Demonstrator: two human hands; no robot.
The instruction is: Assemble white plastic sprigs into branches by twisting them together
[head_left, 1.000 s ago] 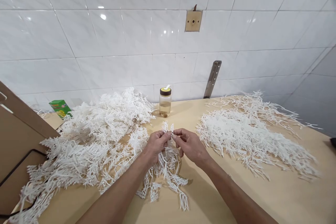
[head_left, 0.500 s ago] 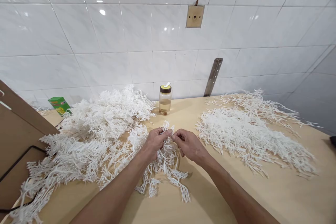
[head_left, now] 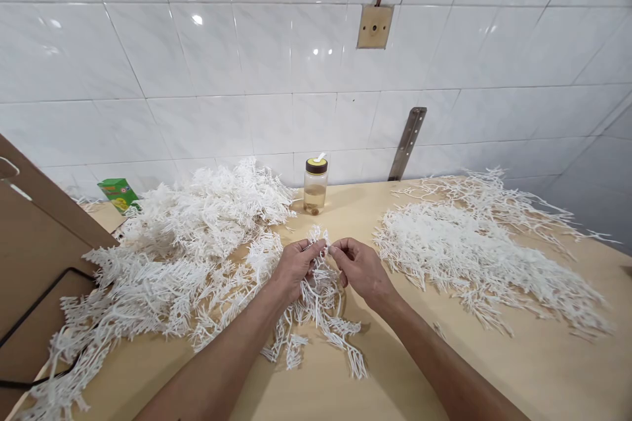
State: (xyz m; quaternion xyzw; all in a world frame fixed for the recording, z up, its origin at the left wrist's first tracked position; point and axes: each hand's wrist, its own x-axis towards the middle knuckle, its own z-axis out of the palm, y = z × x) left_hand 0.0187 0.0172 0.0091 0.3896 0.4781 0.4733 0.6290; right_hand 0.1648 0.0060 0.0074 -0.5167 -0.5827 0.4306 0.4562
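Fingertips (head_left: 320, 250) of both hands are pinched together on the top of one white plastic branching sprig (head_left: 316, 316), right at the middle of the pale wooden tabletop (head_left: 494, 375). The left hand (head_left: 295, 268) clamps it from the left with thumb and forefinger, the right hand (head_left: 360, 268) does the same from the right, and the two pinches nearly touch. The rest of the sprig hangs down under the hands and spreads out flat on the wood.

Left of the hands there's a big fluffy heap of white plastic sprigs (head_left: 182, 243), touching the held one. Well off to the right, a flatter spread of loose white sprigs (head_left: 474, 256). A small clear jar with a brown lid (head_left: 316, 185) stands by the white tiled wall (head_left: 247, 46), between the piles. A green carton (head_left: 118, 194) sits far left, next to a brown cardboard box (head_left: 34, 243).
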